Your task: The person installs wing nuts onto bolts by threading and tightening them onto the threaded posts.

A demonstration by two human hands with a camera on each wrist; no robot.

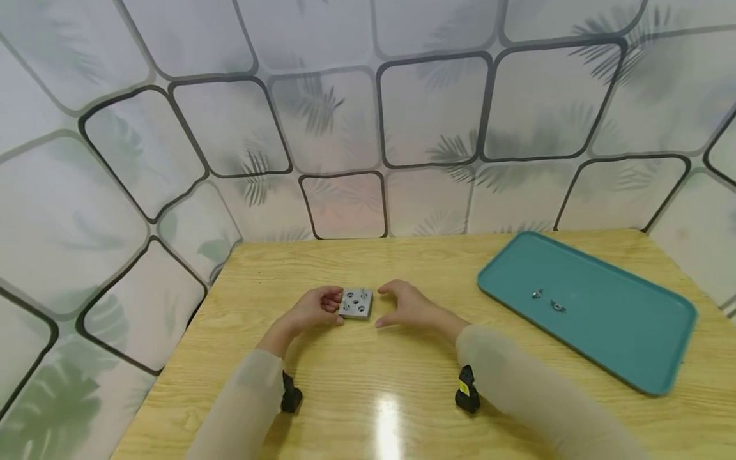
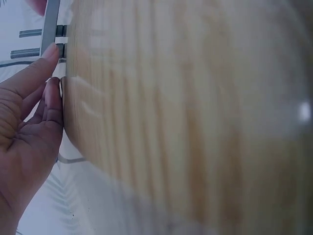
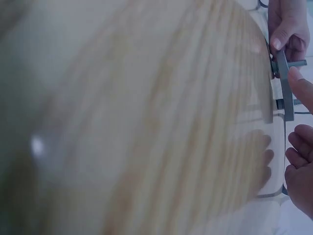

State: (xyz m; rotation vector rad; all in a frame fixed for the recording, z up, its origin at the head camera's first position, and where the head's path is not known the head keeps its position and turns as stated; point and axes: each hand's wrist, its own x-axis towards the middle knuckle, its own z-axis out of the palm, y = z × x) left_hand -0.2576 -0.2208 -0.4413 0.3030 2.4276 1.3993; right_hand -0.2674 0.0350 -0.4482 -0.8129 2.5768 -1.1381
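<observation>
A small square grey metal plate (image 1: 356, 303) with several round holes lies just right of my left hand (image 1: 313, 309). Two threaded bolts (image 2: 25, 52) stick up through it, and their heads lift it slightly off the table. My left hand holds the plate by its left side, thumb at the near corner and fingers curled at the edge; the hand partly hides that edge. On the other side, my right hand (image 1: 411, 305) is held apart from the plate, thumb and fingers spread around a gap. Nothing is in it.
A teal tray (image 1: 621, 319) lies at an angle on the right of the wooden table (image 1: 368, 370). On it are two small metal pieces that look like wing nuts, one wing nut (image 1: 537, 294) left of the other wing nut (image 1: 558, 306). A patterned curtain (image 1: 431, 115) hangs behind.
</observation>
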